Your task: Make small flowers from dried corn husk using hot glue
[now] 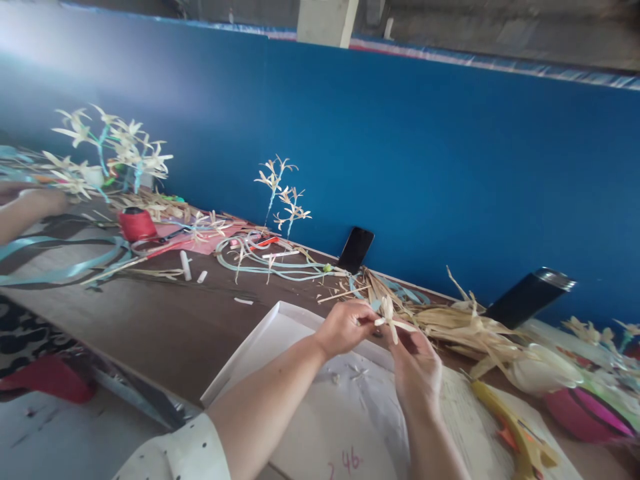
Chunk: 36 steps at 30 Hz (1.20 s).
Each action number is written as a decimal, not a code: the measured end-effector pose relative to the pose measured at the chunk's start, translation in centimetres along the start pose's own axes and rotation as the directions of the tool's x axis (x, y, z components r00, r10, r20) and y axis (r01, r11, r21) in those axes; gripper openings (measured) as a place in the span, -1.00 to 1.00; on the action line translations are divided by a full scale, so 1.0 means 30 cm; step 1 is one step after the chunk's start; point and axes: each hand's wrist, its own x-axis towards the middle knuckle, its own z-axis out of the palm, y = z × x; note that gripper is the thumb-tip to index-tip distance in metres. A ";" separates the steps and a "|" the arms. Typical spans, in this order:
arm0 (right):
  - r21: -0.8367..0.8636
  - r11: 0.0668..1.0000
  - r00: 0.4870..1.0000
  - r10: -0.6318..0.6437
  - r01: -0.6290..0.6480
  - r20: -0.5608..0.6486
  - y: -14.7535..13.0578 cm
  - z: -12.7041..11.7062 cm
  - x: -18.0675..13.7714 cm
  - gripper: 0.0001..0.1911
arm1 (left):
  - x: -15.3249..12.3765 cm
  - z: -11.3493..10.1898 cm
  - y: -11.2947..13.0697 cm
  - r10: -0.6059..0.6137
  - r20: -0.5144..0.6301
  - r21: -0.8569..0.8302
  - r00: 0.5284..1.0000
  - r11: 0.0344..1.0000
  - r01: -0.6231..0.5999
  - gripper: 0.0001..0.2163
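In the head view, a small pale flower [388, 321] with narrow petals, seemingly of dried husk, is held up between my hands. My left hand [344, 328] is closed in a pinch at the flower's left side. From the right, my right hand [417, 360] grips the flower with fingers partly hidden behind the petals. Below them lies a shallow white box [245, 350] with handwritten digits and a few small pale petal pieces inside. Dried husks [475, 340] are heaped just beyond my right hand.
A yellow glue gun [523, 427] lies at right, near a pink pouch [587, 413]. A black phone [356, 249] and a tilted black flask [530, 297] lean by the blue partition [425, 167]. Finished flower stems [290, 213], a red spool [137, 225] and another person's hand [43, 202] are leftward.
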 end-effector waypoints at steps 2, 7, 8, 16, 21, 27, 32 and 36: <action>-0.072 0.996 0.999 -0.048 0.047 -0.012 -0.006 -0.003 -0.001 -0.66 | -0.001 0.005 -0.001 -0.013 0.003 -0.010 1.000 1.000 0.013 -0.89; -0.210 0.965 0.987 -0.158 0.155 0.001 0.002 -0.013 0.003 -0.71 | -0.002 0.007 0.013 -0.060 0.015 0.020 0.998 0.998 0.060 -0.91; -0.221 0.960 0.984 -0.176 0.172 0.000 0.005 -0.014 0.004 -0.71 | -0.002 0.006 0.016 -0.067 0.016 0.026 0.998 0.997 0.067 -0.90; -0.275 0.913 0.951 -0.308 0.303 0.026 0.009 -0.020 0.004 -0.78 | -0.004 0.003 0.028 -0.065 0.026 0.049 0.998 0.997 0.064 -0.91; -0.304 0.902 0.951 -0.308 0.305 0.038 0.011 -0.027 0.006 -0.77 | -0.004 0.006 0.033 -0.063 0.031 0.062 0.998 0.996 0.061 -0.91; -0.324 0.890 0.946 -0.319 0.320 0.058 0.008 -0.028 0.007 -0.78 | -0.005 0.006 0.037 -0.042 0.019 0.050 0.999 0.998 0.041 -0.91; -0.326 0.880 0.937 -0.344 0.345 0.065 -0.005 -0.030 0.008 -0.80 | -0.008 0.007 0.043 -0.015 0.011 0.040 1.000 0.999 0.014 -0.90; -0.328 0.875 0.932 -0.358 0.356 0.056 -0.005 -0.032 0.011 -0.80 | -0.009 0.008 0.044 -0.013 0.028 0.029 1.000 1.000 0.012 -0.90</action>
